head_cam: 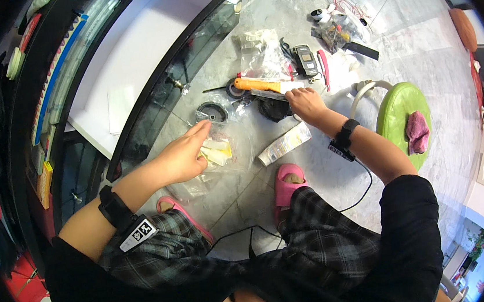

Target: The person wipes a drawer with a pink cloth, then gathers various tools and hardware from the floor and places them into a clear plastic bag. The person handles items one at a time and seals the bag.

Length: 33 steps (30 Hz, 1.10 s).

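My left hand (181, 157) is stretched out over a clear plastic bag (242, 151) that has yellow-and-white packets (217, 151) in it. Its fingers are extended and nothing shows in them. Just beyond the fingertips lies a round black object (212, 112) in clear plastic. The fingers of my right hand (306, 106) curl down beside a black bundle (274, 109), at the end of a flat greyish strip (268, 94). Whether they grip either one is hidden. An orange-handled scraper (257, 84) with a whitish blade lies just past that strip.
An open drawer (128, 61) with a dark glass front juts out at left. On the floor are a white tube (285, 143), a handheld device with a screen (306, 61), clear bags (261, 55) and a black tape roll (236, 88). A green stool (401, 122) bearing a pink cloth (418, 132) is at right.
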### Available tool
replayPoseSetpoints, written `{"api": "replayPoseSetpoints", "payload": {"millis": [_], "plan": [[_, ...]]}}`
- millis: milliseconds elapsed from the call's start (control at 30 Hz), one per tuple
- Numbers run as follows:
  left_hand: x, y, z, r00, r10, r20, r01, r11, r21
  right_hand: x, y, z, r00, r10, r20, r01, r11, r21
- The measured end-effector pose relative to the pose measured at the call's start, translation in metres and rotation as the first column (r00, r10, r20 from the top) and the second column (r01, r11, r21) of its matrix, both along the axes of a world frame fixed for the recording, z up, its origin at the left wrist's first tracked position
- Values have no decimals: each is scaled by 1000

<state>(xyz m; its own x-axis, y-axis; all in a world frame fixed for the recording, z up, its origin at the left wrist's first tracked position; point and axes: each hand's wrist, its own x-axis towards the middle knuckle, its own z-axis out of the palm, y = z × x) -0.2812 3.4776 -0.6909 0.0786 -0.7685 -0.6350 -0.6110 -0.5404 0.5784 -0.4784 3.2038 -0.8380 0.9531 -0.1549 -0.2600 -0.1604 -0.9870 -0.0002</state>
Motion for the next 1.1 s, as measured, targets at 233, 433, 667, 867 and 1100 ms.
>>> {"api": "replayPoseSetpoints", "payload": {"millis": [233, 433, 667, 867, 1100], "plan": [[1, 0, 2, 999, 34, 20, -34, 999, -11, 14, 2, 70, 977, -213, 30, 72, 456, 887], [-2, -2, -3, 998, 51, 48, -49, 998, -40, 47, 70, 86, 969, 208, -132, 8, 510, 860], [4, 4, -11, 992, 116, 57, -107, 984, -142, 72, 83, 99, 816, 512, -268, -159, 644, 748], [2, 1, -3, 987, 148, -55, -154, 981, -117, 78, 99, 88, 978, 205, -43, -65, 493, 867], [-3, -12, 12, 959, 168, -229, -204, 968, -145, 77, 168, 48, 990, 107, 88, -120, 340, 933]]}}
